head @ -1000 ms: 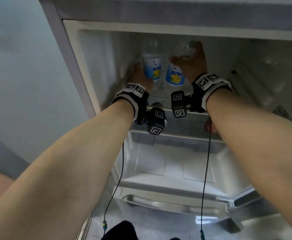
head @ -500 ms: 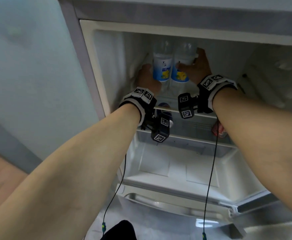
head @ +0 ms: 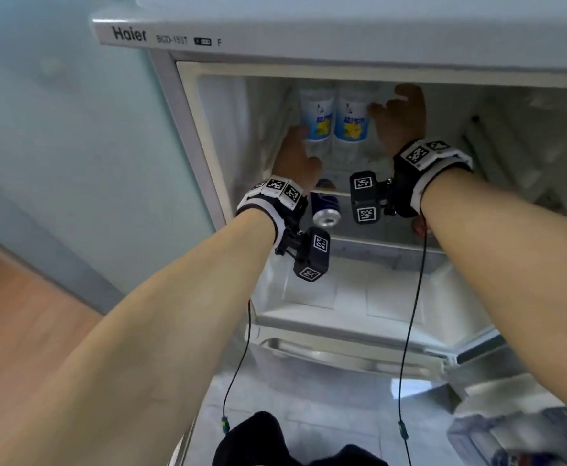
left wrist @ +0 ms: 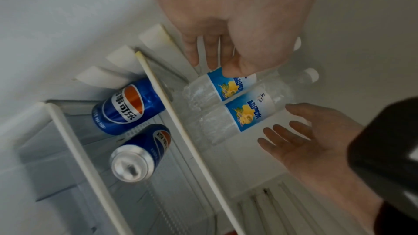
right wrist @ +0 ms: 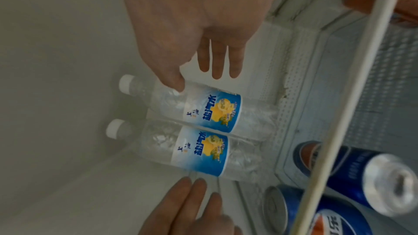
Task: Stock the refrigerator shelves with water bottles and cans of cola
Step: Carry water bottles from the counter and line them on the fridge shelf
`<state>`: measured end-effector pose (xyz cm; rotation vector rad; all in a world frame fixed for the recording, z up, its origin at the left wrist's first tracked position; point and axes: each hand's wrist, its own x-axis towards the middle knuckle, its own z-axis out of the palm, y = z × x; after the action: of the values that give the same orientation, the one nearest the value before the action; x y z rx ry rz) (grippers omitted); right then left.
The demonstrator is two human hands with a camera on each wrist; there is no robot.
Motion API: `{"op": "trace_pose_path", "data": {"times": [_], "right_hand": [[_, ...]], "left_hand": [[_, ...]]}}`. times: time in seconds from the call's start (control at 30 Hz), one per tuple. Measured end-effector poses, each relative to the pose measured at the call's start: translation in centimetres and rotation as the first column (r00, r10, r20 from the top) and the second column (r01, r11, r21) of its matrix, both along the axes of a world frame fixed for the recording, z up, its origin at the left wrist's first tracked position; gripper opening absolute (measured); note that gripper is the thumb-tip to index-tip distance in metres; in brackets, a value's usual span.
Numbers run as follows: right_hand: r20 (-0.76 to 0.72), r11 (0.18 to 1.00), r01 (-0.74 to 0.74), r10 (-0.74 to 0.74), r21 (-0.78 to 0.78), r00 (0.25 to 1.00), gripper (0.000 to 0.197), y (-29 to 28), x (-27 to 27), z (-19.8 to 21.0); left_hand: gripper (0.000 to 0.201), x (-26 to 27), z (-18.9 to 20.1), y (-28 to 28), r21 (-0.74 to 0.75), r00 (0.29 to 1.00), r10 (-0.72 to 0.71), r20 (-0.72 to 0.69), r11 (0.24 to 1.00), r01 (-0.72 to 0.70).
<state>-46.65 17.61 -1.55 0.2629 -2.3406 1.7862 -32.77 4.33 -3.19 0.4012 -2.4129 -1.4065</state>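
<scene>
Two clear water bottles with blue-and-yellow labels stand upright and touching at the back of the upper shelf [head: 334, 192]: the left bottle [head: 316, 119] [left wrist: 226, 87] [right wrist: 199, 153] and the right bottle [head: 351, 121] [left wrist: 246, 113] [right wrist: 212, 112]. My left hand [head: 295, 146] [left wrist: 214, 67] is beside the left bottle with fingers straight and its thumb tip on the label. To the right, my right hand [head: 393, 105] [right wrist: 203, 76] has fingers straight and its thumb tip on the right bottle's shoulder. Two blue cola cans [left wrist: 128, 106] [left wrist: 140, 153] stand on the shelf below.
The fridge's left inner wall [head: 238, 129] is close beside my left hand. A red object [head: 419, 227] sits on the lower shelf, mostly hidden by my right arm. An empty clear drawer [head: 359, 297] lies below. Blurred packaging [head: 510, 438] is on the floor at the lower right.
The right bottle, tilted in my right hand a second ago, now stands upright against the left one. My right hand's fingers have come off it and straightened.
</scene>
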Motion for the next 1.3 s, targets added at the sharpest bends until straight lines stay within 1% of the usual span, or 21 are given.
{"op": "trace_pose_path", "data": {"times": [0.03,0.1,0.13,0.23,0.33,0.4,0.5,0.57,0.63,0.73,0.8,0.9,1.0,1.1,1.23,1.3], "right_hand": [[0.000,1.000,0.014,-0.014,-0.012,1.000,0.052,0.4,0.7,-0.1],[0.017,0.999,0.013,-0.012,-0.034,1.000,0.048,1.2,2.5,-0.2],[0.013,0.999,0.033,-0.033,-0.019,0.999,0.046,1.5,3.5,-0.4],[-0.042,0.993,0.089,-0.086,0.072,0.995,0.038,2.6,6.2,-1.1],[-0.042,0.971,0.033,-0.024,0.238,0.999,0.031,3.8,8.8,-1.3],[-0.027,0.956,0.031,-0.024,0.292,0.999,0.028,4.6,11.0,-1.3],[0.054,0.975,0.044,-0.057,0.216,0.997,0.027,5.8,14.4,-1.6],[0.079,0.985,-0.008,-0.005,0.172,0.997,0.029,6.8,16.7,-2.1],[0.068,0.987,-0.042,0.031,0.156,0.997,0.029,8.1,19.5,-2.3],[0.009,0.990,-0.051,0.050,0.130,0.999,0.025,9.7,24.2,-2.5],[-0.028,0.988,-0.058,0.063,0.146,0.998,0.024,10.8,27.5,-2.6],[-0.032,0.981,-0.035,0.042,0.188,0.999,0.026,12.7,33.0,-3.0],[0.010,0.974,0.027,-0.030,0.224,1.000,0.027,14.8,38.8,-3.5],[0.070,0.964,0.097,-0.118,0.247,0.991,0.027,17.6,44.6,-4.3],[0.129,0.943,0.162,-0.206,0.290,0.970,0.022,22.4,51.7,-5.4],[0.143,0.931,0.211,-0.262,0.300,0.954,0.023,25.1,54.8,-6.0]], "left_hand": [[0.055,0.5,0.0,0.3,-0.020,0.999,-0.027,0.025,0.999,0.028],[0.056,1.7,0.3,1.2,-0.004,0.994,-0.080,0.072,0.997,0.081],[0.055,2.3,0.3,1.7,0.009,0.992,-0.101,0.079,0.995,0.100],[0.050,4.5,0.2,2.5,-0.002,0.989,-0.129,0.077,0.992,0.130],[0.050,6.8,0.0,2.7,-0.132,0.986,-0.143,0.085,0.979,0.153],[0.052,8.5,0.0,2.8,-0.180,0.978,-0.172,0.120,0.965,0.192],[0.050,11.3,0.1,2.7,-0.274,0.965,-0.235,0.114,0.927,0.258],[0.049,13.1,0.2,2.6,-0.293,0.950,-0.292,0.107,0.904,0.311],[0.049,15.0,0.4,2.7,-0.292,0.934,-0.344,0.097,0.887,0.357],[0.046,18.2,0.2,3.3,-0.322,0.905,-0.417,0.081,0.849,0.420],[0.044,20.3,-0.3,4.1,-0.339,0.871,-0.488,0.062,0.810,0.478],[0.043,23.3,-1.6,5.3,-0.327,0.812,-0.582,0.042,0.760,0.562],[0.044,26.0,-3.2,6.9,-0.318,0.758,-0.651,0.041,0.711,0.627],[0.040,29.0,-4.5,9.7,-0.285,0.693,-0.718,0.065,0.652,0.703],[0.035,32.4,-5.6,14.9,-0.265,0.560,-0.823,0.090,0.522,0.810],[0.035,34.0,-5.9,17.9,-0.242,0.490,-0.865,0.108,0.455,0.857]]}}
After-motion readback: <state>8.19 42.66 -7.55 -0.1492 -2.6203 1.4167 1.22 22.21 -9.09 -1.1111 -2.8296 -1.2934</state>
